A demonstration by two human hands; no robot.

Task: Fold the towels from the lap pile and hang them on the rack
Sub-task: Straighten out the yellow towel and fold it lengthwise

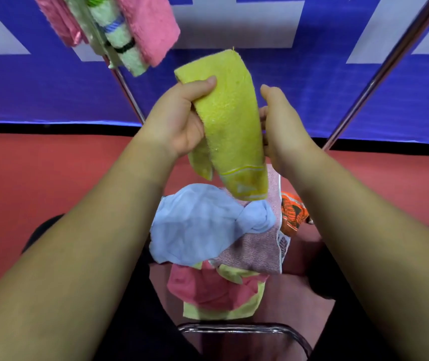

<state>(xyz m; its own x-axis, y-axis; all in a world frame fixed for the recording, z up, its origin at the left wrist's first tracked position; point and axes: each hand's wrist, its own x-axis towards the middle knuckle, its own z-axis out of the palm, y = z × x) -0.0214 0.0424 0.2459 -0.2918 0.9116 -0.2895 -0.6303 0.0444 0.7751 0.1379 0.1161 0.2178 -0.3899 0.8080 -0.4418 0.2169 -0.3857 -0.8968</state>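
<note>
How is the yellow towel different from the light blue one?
The yellow towel is folded into a long strip, but the blue towel is crumpled and twisted. The left hand grips the yellow towel up in the air, while the blue towel lies on the pile in the lap. Both are soft cloths.

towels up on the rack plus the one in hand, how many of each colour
pink towels: 2
white striped towel: 1
yellow towel: 1
total: 4
</note>
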